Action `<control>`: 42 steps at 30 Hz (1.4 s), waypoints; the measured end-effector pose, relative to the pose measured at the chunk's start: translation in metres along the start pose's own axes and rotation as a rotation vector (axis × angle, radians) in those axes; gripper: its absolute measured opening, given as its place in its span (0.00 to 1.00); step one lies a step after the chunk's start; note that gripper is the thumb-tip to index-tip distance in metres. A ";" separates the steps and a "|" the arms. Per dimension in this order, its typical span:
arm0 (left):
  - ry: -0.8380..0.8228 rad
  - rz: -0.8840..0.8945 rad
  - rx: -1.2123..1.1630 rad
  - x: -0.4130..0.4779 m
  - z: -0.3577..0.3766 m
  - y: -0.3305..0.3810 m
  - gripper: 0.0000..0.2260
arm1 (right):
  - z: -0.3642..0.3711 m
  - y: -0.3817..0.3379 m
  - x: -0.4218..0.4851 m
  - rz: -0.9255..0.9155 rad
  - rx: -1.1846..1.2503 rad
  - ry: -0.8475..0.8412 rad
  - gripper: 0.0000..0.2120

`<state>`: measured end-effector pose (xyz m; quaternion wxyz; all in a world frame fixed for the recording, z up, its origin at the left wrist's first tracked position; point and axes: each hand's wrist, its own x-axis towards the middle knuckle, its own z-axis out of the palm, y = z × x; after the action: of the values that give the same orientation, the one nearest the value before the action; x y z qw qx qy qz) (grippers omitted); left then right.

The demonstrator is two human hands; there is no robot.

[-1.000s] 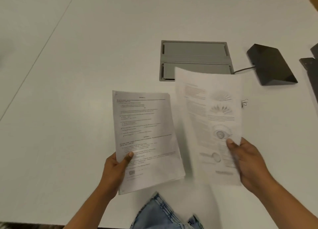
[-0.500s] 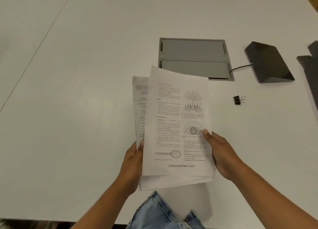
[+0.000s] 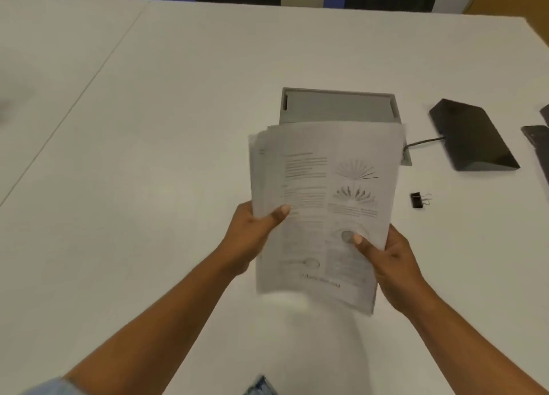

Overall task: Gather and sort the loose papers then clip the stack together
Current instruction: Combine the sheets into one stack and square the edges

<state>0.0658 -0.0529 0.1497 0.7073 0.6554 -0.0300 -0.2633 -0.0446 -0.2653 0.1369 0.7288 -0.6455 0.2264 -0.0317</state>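
Head view: diagram sheet now merged onto paper stack [image 3: 323,204], clamped between left hand [image 3: 252,234] and right hand [image 3: 389,264] above white table [image 3: 148,157]. Gathering apparently done; binder clip [image 3: 417,200] waiting, far right.

I am looking down at a big white table [image 3: 124,186]. A small black clip [image 3: 416,200] is lying on it. A black wedge box [image 3: 472,136] is sitting nearby, beside a gray panel [image 3: 335,106] in the tabletop.
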 end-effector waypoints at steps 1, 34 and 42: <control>0.013 0.030 0.025 0.007 0.005 0.002 0.10 | -0.001 -0.002 0.007 -0.026 -0.012 0.013 0.17; 0.049 0.179 0.153 0.023 0.019 -0.043 0.16 | -0.020 0.044 0.036 -0.121 -0.233 0.022 0.18; 0.036 0.177 0.121 0.027 0.023 -0.063 0.13 | -0.012 0.032 0.030 -0.128 -0.134 0.092 0.17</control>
<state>0.0592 -0.0848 0.0855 0.6873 0.6963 -0.0912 -0.1857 -0.0299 -0.2816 0.0970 0.6694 -0.7037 0.2195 -0.0926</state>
